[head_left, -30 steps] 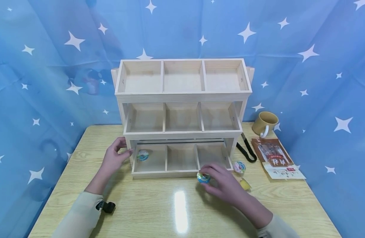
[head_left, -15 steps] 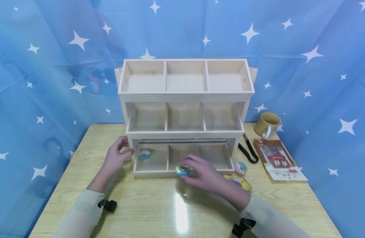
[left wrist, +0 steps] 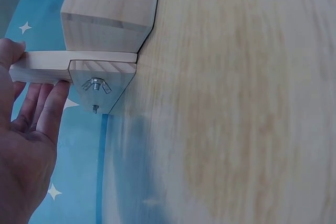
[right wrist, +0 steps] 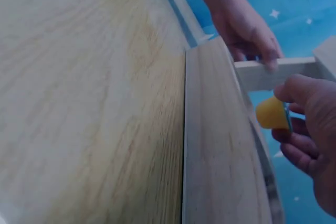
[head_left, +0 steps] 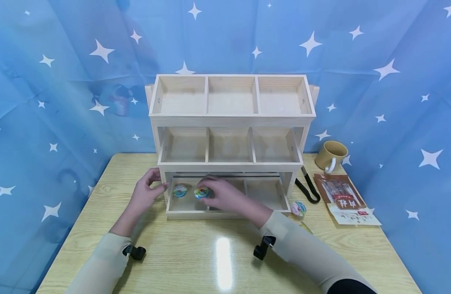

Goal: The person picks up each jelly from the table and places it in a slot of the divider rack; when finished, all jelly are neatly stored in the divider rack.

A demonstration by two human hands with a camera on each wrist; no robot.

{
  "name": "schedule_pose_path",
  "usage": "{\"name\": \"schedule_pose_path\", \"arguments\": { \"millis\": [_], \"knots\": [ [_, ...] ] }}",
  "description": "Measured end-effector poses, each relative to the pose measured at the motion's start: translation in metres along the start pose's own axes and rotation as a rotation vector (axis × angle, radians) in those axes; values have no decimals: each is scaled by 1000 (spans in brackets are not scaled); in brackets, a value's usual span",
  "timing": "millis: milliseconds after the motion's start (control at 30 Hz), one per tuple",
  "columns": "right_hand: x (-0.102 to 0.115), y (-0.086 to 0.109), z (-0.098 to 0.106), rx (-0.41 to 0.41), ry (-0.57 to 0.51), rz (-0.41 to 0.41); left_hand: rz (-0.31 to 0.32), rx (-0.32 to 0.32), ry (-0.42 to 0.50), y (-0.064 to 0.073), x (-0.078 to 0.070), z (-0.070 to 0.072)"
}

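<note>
My right hand [head_left: 223, 196] pinches a small jelly cup [right wrist: 271, 114] with a yellow body and a shiny, colourful lid. In the head view it is over the bottom tier's left compartment, near the divider. A similar jelly cup [head_left: 180, 190] lies in that same compartment, to the left. My left hand [head_left: 146, 192] grips the left side post of the three-tier wooden rack [head_left: 230, 121]; the left wrist view has the thumb above the post [left wrist: 42, 66] and fingers beneath it. Another jelly cup [head_left: 298, 208] sits on the table beside the rack's lower right corner.
Right of the rack are black-handled tongs [head_left: 307, 185], partly hidden, a brown food packet [head_left: 343, 198] and a tan mug [head_left: 328, 157]. A yellow item [head_left: 306, 228] shows behind my right sleeve. A blue starry curtain [head_left: 229, 36] hangs behind the table [head_left: 188, 253].
My right hand has carried the jelly cup leftward from the rack's front right, over the bottom tier's front edge, to its left compartment. My left hand stays at the post.
</note>
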State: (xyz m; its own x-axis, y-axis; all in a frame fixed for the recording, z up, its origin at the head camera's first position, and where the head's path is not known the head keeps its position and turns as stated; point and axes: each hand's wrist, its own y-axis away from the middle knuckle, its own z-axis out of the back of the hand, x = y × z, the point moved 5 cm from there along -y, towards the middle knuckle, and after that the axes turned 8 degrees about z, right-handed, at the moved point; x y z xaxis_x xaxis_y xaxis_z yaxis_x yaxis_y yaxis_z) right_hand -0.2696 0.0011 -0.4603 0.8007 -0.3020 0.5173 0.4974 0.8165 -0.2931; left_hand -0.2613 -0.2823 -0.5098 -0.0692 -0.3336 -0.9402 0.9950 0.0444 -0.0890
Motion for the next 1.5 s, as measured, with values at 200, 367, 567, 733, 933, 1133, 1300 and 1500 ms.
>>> {"name": "schedule_pose_path", "arguments": {
  "millis": [200,367,567,733,933,1133,1300,1500],
  "knots": [
    [-11,-14,-11,55,27,-57,3,-3,7,0,-2,-1],
    [-14,-20,-18,60,61,-8,6,4,10,1,-5,-2],
    [-14,-25,-26,116,110,25,8,-3,0,0,-3,-1],
    [-15,-26,-34,182,141,-3,0,-6,-11,-1,-2,-2],
    [-14,-25,-38,212,184,0,13,-2,-8,1,-2,-2],
    [-16,-23,-36,169,170,2,17,-2,-5,0,0,-2],
    [-15,-21,-32,135,131,0,15,-5,3,1,0,-1],
    [-5,-8,-18,112,100,-22,22,-11,7,1,-1,-1]
  ]
}}
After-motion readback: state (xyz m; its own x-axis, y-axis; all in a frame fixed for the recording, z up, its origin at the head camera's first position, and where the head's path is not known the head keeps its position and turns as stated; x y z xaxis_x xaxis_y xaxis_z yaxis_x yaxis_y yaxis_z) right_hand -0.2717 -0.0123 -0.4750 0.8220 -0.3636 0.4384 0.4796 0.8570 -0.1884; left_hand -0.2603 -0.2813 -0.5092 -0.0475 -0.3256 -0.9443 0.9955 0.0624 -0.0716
